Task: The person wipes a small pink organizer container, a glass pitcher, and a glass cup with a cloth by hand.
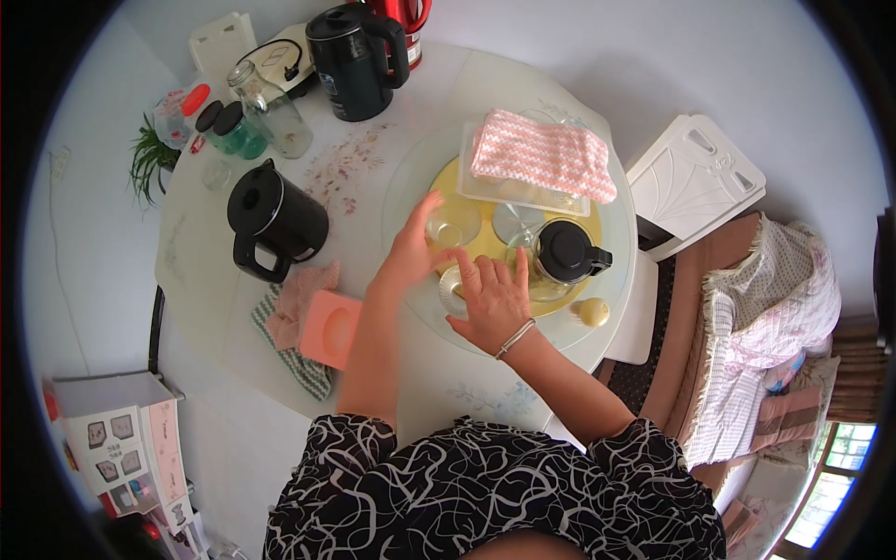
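Pale walls surround a round, flower-patterned table [359,207], whose glass turntable [403,187] carries a yellow mat [450,179]. On the mat's left side sits a clear glass cup [459,221], with a ribbed glass dish [451,293] nearer and a black-lidded pitcher [564,254] to the right. The left hand [412,246] is spread wide just left of the cup; the right hand [496,295], palm down with fingers fanned, is between dish and pitcher. Neither appears to grip anything, though whether any fingertip touches glass I cannot tell. For good handling, I would take each piece low around its wall, bring the left fingers in gently, and keep the right wrist (the one wearing a bangle [516,340]) clear of the dish's rim, since smooth glass would probably slide or chink. As for writing, the black kettle [353,75] at the far side bears pale marks, the red vessel [408,33] behind it shows a whitish label, and the near-left cabinet [114,446] has small characters among printed frames, all too small to make out.
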{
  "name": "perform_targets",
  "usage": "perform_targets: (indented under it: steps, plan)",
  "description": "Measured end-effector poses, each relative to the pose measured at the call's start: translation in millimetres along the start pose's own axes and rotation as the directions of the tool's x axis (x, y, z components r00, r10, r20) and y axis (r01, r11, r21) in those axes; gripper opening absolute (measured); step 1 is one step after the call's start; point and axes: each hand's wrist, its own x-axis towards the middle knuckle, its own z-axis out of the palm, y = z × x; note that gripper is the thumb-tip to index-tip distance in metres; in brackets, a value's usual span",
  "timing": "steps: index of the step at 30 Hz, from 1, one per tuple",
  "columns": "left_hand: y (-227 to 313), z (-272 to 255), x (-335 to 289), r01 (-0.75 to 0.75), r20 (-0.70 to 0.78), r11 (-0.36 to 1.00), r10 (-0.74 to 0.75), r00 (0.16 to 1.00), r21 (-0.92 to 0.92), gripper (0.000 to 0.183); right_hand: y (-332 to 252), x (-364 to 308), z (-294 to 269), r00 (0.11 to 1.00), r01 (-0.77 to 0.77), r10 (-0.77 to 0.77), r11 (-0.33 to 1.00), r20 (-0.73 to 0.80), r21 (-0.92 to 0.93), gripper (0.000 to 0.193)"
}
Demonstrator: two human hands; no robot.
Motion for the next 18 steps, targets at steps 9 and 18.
perform_targets:
  steps: [9, 18]
  plan:
    - [10.2, -9.1, 41.2, 0.075, 0.361, 0.987, -0.121, 0.925, 0.139, 0.086, -2.4, -0.3, 10.4, 0.996, -0.042, 0.049, 0.995, -0.080, 0.091, 0.094]
    - [-11.3, -20.3, 15.0, 0.296, 0.137, 0.954, -0.287, 0.948, -0.055, 0.074, -3.5, 8.2, 28.3, 0.974, -0.114, 0.159, 0.959, -0.160, 0.260, 0.091]
